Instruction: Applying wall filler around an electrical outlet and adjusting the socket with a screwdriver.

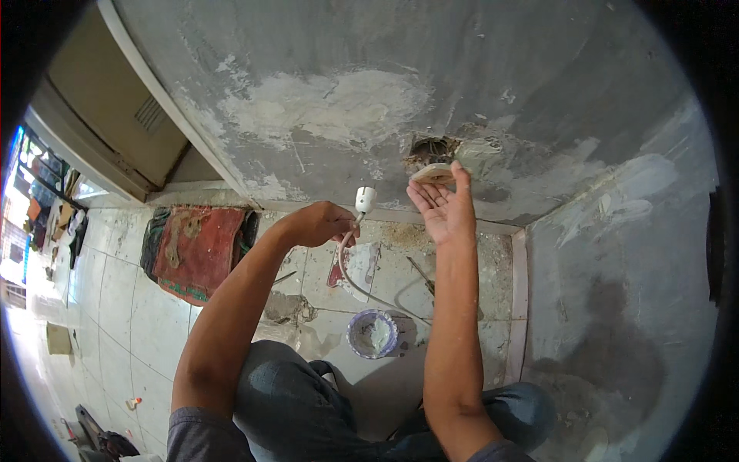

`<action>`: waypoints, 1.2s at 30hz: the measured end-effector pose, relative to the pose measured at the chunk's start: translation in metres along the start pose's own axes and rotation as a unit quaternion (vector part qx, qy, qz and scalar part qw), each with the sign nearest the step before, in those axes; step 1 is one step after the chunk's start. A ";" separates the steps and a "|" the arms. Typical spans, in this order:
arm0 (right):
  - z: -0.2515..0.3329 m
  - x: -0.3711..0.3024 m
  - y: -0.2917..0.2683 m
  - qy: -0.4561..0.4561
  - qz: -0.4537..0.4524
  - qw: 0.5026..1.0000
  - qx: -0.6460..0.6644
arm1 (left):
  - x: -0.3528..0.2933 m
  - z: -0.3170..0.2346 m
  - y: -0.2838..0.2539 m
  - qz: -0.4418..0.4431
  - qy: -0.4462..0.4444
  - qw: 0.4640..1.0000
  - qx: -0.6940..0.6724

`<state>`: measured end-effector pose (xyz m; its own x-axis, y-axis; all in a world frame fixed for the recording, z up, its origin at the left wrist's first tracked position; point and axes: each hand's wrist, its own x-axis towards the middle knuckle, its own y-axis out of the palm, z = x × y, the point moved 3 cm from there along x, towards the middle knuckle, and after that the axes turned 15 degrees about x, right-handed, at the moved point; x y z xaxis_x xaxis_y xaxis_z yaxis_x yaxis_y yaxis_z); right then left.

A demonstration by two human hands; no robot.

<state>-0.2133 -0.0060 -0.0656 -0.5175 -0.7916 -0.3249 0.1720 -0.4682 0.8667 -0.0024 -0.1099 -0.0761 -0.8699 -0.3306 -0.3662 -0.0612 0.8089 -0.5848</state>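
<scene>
My left hand [327, 225] is closed, its fingers pinching the pale cable [348, 277] just below a white plug [366, 200]. The plug stands upright, prongs toward the wall. To the right, my right hand [446, 208], palm up, grips an off-white wall-socket plate [434, 175] between thumb and fingers. That plate is tilted in front of a rough square hole [433, 149] in the grey wall, at the hole's lower edge. Wires and a dark box show inside the hole. Whether the plate touches the wall I cannot tell.
A purple-rimmed tub [372, 334] of white paste stands on the tiled floor between my knees. Near it lie a smeared board [356, 271] and a thin tool [421, 276]. A red cloth [198, 248] lies left, by the door [115, 100]. Another wall [616, 308] rises at right.
</scene>
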 end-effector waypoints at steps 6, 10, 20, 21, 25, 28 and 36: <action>-0.004 -0.001 -0.011 -0.049 0.008 0.998 -0.043 | 0.005 -0.003 0.001 -0.004 0.036 0.999 -0.003; -0.001 -0.010 -0.005 -0.037 -0.004 0.998 -0.042 | 0.002 -0.001 -0.002 -0.009 0.030 0.999 0.006; 0.027 -0.025 0.009 -0.018 -0.028 0.995 -0.089 | 0.010 0.009 -0.002 -0.025 0.027 0.999 -0.016; 0.030 -0.024 0.011 -0.014 -0.030 0.995 -0.093 | 0.011 0.011 -0.002 -0.025 0.025 0.999 -0.021; 0.041 -0.023 0.021 0.005 -0.063 0.993 -0.096 | 0.015 0.009 -0.003 -0.025 0.046 0.998 -0.028; 0.042 -0.021 0.022 0.029 -0.069 0.995 -0.059 | 0.016 0.003 0.000 -0.023 0.058 0.998 -0.015; 0.058 -0.012 0.021 0.032 -0.071 0.992 -0.097 | 0.018 0.005 0.000 -0.022 0.072 0.997 -0.013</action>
<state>-0.2520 0.0165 -0.0212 -0.4943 -0.7324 -0.4682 0.2616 -0.6390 0.7234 -0.0157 -0.1183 -0.0860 -0.9273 -0.2941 -0.2314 -0.1123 0.8085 -0.5777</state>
